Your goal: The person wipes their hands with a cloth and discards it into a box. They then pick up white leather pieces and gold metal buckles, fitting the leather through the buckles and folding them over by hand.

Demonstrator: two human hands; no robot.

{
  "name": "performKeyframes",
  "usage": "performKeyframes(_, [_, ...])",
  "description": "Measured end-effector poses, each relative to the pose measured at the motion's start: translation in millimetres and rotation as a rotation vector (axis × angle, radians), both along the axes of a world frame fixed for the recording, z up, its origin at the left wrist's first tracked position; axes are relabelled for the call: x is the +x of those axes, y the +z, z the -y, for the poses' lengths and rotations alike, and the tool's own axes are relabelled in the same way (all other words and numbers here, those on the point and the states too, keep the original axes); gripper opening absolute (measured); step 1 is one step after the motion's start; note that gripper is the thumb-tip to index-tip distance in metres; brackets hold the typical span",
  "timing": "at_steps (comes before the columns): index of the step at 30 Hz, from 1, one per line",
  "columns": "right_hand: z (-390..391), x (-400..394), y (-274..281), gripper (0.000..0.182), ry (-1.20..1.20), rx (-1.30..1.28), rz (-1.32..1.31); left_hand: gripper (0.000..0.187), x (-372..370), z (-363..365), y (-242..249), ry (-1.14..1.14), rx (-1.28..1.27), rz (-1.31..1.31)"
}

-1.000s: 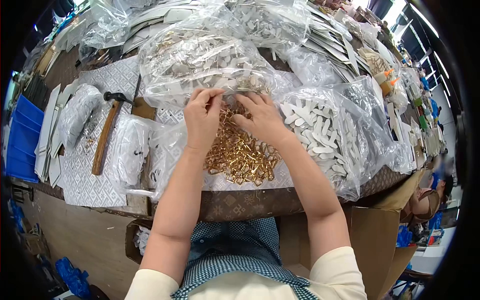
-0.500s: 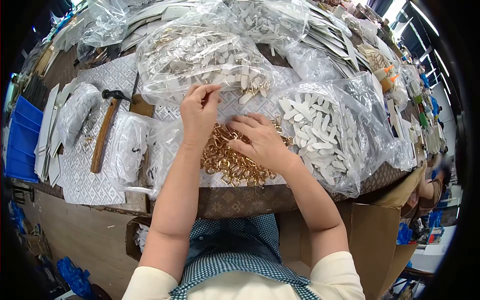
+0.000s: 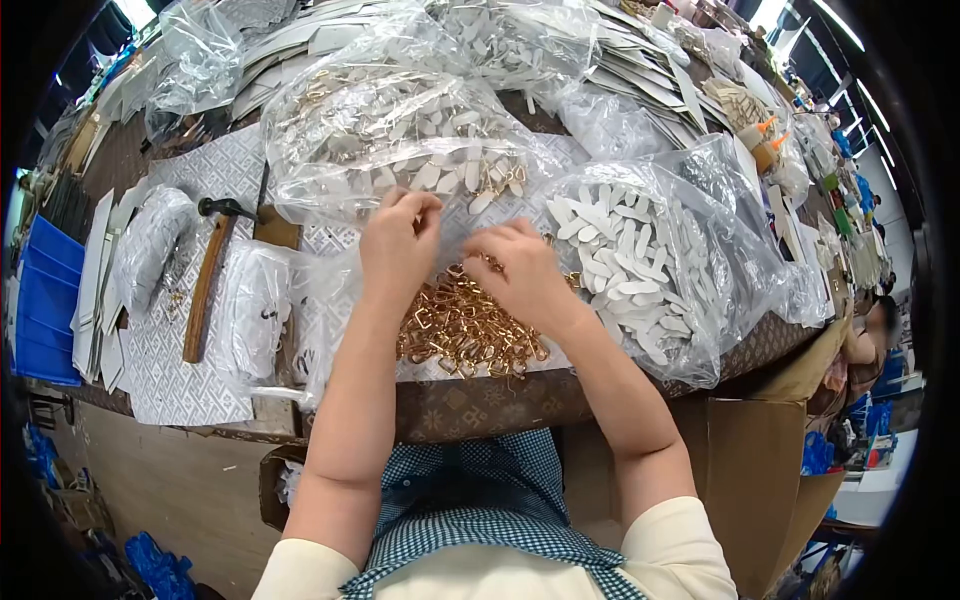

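Note:
A pile of gold metal buckles lies on the patterned sheet near the table's front edge. My right hand is just above the pile's far side, fingers curled around a gold buckle that partly shows at the fingertips. To its left, my left hand is closed in a pinch, and its fingers hide whatever is between them. Beyond both hands, a clear plastic bag holds white tabs, some with gold buckles on them. Loose white strap tabs lie in an open plastic bag to the right.
A hammer with a wooden handle lies at the left, beside wrapped plastic bundles. Farther left stands a blue bin. A cardboard box is below the table's right edge. Another person is at the far right.
My right hand has lifted slightly off the buckle pile, and its fingers have curled around a buckle. My left hand stays pinched, a little lower in view. The whole view has shifted slightly.

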State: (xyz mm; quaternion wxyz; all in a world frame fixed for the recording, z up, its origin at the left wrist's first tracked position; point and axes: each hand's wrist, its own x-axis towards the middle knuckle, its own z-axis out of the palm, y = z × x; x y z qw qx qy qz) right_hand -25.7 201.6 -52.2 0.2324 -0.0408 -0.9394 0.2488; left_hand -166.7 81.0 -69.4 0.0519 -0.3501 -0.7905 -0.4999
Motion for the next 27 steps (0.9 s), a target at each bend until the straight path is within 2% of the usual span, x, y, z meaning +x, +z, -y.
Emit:
performKeyframes(1, [-10,1,1,0.019,-0.125,-0.063,0.082,0.015,5,1,3,0.012,-0.067,-0.033])
performKeyframes(3, [-37,-6,-14,0.019,-0.227,-0.017,-0.002,0.017,10,2,5,0.034,-0.165,-0.069])
performKeyframes(4, [-46,-10,-17,0.029,-0.281,-0.057,0.021,0.016,10,3,3,0.033,-0.182,-0.077])
performKeyframes(7, [-58,-31,-19,0.040,-0.402,-0.009,-0.017,0.016,8,4,-4,0.002,-0.241,-0.068])
performKeyframes(8, [-62,-40,-18,0.051,-0.444,0.018,0.099,0.016,7,4,-6,-0.021,-0.265,-0.040])
performKeyframes(14, [-75,-75,2,0.042,-0.460,-0.001,0.398,0.013,8,6,-2,-0.054,-0.323,-0.042])
performKeyframes(15, [-82,-78,0,0.038,-0.442,0.017,0.358,0.013,9,5,-1,-0.050,-0.326,-0.042])
performKeyframes(18, [-102,-87,-1,0.035,-0.409,-0.138,0.401,0.011,10,5,-2,-0.049,-0.330,-0.057])
performKeyframes(19, [-105,-90,-2,0.030,-0.355,-0.234,0.338,0.010,11,5,-2,-0.050,-0.331,-0.066])
performKeyframes(22, [-103,-106,9,0.026,-0.360,-0.776,0.266,0.009,13,3,-2,-0.041,-0.345,-0.084])
performKeyframes(23, [-103,-115,10,0.022,-0.334,-0.872,0.200,0.009,13,3,-1,-0.045,-0.353,-0.090])
performKeyframes(26, [-106,-142,-1,0.024,-0.304,-0.939,0.020,0.009,10,5,2,-0.078,-0.332,-0.114])
performKeyframes(27, [-111,-148,-5,0.025,-0.247,-0.877,0.008,0.009,9,5,3,-0.085,-0.298,-0.131])
